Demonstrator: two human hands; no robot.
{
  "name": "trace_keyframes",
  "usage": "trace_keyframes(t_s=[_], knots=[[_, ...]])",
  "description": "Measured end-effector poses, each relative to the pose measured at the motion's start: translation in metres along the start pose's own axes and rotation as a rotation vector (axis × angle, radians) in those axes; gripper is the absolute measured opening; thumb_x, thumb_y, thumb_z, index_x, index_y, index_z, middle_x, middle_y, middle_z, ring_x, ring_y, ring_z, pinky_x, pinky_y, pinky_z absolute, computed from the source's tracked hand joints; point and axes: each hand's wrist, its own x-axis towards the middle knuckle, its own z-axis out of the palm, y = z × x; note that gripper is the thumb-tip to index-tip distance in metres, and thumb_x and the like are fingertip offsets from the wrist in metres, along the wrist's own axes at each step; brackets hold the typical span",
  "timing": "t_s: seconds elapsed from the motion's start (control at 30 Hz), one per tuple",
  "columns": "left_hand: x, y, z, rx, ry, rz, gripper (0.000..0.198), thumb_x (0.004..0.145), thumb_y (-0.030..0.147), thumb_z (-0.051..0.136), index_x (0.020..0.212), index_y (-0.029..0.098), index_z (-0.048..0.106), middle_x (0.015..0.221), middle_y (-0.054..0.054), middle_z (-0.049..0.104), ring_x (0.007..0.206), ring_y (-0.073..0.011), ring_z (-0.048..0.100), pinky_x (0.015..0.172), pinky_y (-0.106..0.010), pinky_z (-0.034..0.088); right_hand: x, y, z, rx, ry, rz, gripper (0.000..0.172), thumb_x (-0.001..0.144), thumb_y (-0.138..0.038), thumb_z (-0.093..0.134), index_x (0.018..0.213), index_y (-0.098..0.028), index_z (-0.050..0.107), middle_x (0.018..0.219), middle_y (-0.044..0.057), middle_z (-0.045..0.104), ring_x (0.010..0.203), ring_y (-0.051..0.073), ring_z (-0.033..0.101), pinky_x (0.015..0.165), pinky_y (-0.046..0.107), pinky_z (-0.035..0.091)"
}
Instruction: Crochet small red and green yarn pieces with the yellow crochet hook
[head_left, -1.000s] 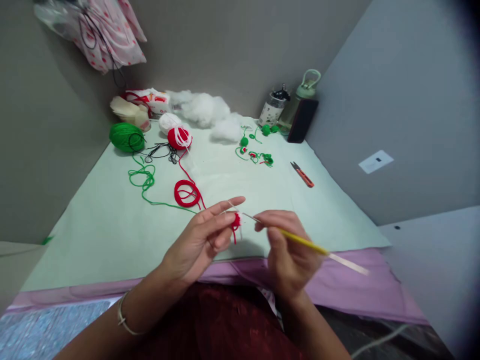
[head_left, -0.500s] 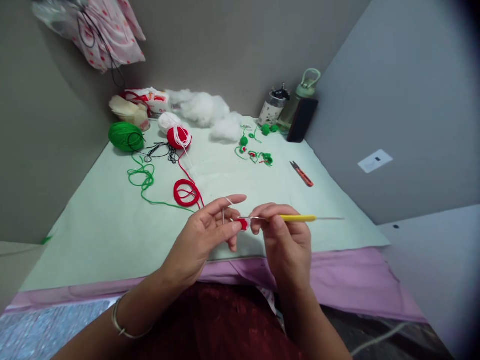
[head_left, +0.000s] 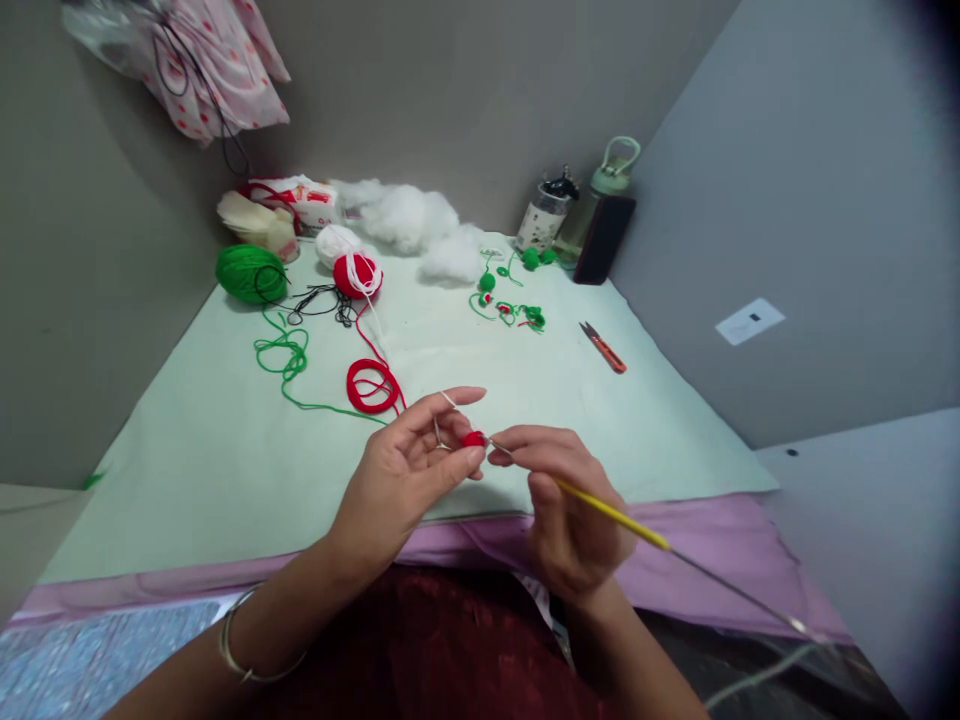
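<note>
Between the thumb and fingers of my left hand [head_left: 409, 465] is a small red crochet piece [head_left: 472, 439], partly covered by the fingertips. White yarn [head_left: 448, 399] loops over the raised index finger of that hand. My right hand [head_left: 574, 500] is closed around a crochet hook [head_left: 611, 514] with a yellow grip and metal ends. The hook slants, its tip meeting the red piece and its long rear shaft pointing down to the right. Beyond my left hand lies a ring of red yarn [head_left: 373, 386].
Red [head_left: 354, 277], white and green yarn balls [head_left: 251, 275] sit at the back left, near white stuffing [head_left: 412, 218]. Small green crocheted pieces [head_left: 532, 318] lie at the back right. Orange thread snips [head_left: 603, 348] rest further right. A phone [head_left: 606, 240] leans against a bottle [head_left: 613, 180].
The hook has swung from nearly level to a steep slant, its rear end dropping toward the lower right. My right hand has turned with it. The red piece has shifted slightly left and up.
</note>
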Motion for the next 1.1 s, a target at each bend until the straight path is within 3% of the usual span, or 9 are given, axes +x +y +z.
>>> trace_keyframes(t_s=[0.2,0.4,0.6,0.77,0.83,0.93,1.03,1.1], knots=[[0.000,-0.003,-0.003,0.004,0.000,0.041,0.030,0.088,0.024,0.085,0.118,0.029,0.083,0.088,0.002,0.065,0.065,-0.0090,0.062,0.066,-0.023,0.058,-0.003,0.002,0.001,-0.056,-0.007,-0.038,0.031,0.106,-0.014,0.052,0.128,-0.030,0.066,0.111,0.006,0.080,0.100,0.022,0.077,0.082,0.041,0.066],[0.000,-0.002,0.001,-0.037,-0.012,0.023,0.031,0.085,0.024,0.088,0.115,0.028,0.084,0.085,0.002,0.064,0.068,-0.0091,0.060,0.062,-0.019,0.056,-0.002,0.002,0.002,-0.193,-0.032,-0.109,0.028,0.107,-0.015,0.052,0.128,-0.027,0.065,0.112,0.009,0.078,0.101,0.021,0.076,0.080,0.036,0.066],[0.000,0.000,0.004,-0.053,0.029,0.011,0.039,0.084,0.023,0.089,0.121,0.025,0.080,0.087,0.003,0.065,0.060,-0.0066,0.059,0.058,-0.019,0.055,-0.006,0.003,-0.001,-0.353,-0.088,-0.216,0.039,0.102,-0.012,0.060,0.139,-0.026,0.063,0.117,0.011,0.076,0.103,0.022,0.077,0.083,0.033,0.067],[0.001,0.002,0.003,-0.182,-0.066,-0.141,0.052,0.081,0.025,0.091,0.131,0.023,0.075,0.081,0.004,0.066,0.046,-0.0032,0.050,0.041,-0.016,0.044,-0.012,0.009,0.002,-0.452,-0.053,-0.274,0.052,0.098,-0.009,0.067,0.145,-0.030,0.065,0.116,0.009,0.075,0.106,0.025,0.077,0.084,0.037,0.068],[0.002,0.005,0.001,-0.267,-0.108,-0.246,0.051,0.083,0.027,0.089,0.131,0.018,0.075,0.066,0.007,0.058,0.041,-0.0019,0.041,0.038,-0.013,0.038,-0.009,0.008,0.003,-0.355,-0.060,-0.189,0.047,0.100,-0.009,0.064,0.141,-0.031,0.068,0.114,0.007,0.075,0.105,0.023,0.077,0.084,0.037,0.068],[0.003,0.008,-0.001,-0.325,-0.082,-0.295,0.040,0.086,0.022,0.086,0.124,0.015,0.078,0.052,0.011,0.045,0.041,-0.0012,0.032,0.038,-0.010,0.033,0.000,0.005,0.004,-0.006,0.064,0.069,0.029,0.106,-0.015,0.057,0.122,-0.028,0.076,0.101,0.005,0.076,0.088,0.020,0.076,0.077,0.037,0.066],[0.004,0.007,0.001,-0.308,-0.049,-0.212,0.037,0.084,0.020,0.087,0.120,0.018,0.080,0.067,0.006,0.060,0.041,-0.0007,0.041,0.038,-0.012,0.038,0.009,0.004,0.007,0.321,0.159,0.245,0.022,0.107,-0.021,0.056,0.107,-0.027,0.078,0.093,0.002,0.074,0.070,0.015,0.070,0.065,0.033,0.061],[0.003,0.004,0.004,-0.266,-0.071,-0.162,0.036,0.083,0.020,0.088,0.118,0.021,0.081,0.081,0.003,0.068,0.044,-0.0023,0.051,0.040,-0.015,0.046,0.012,0.005,0.011,0.346,0.133,0.244,0.020,0.106,-0.021,0.059,0.105,-0.027,0.078,0.096,0.003,0.076,0.078,0.017,0.072,0.070,0.033,0.062]])
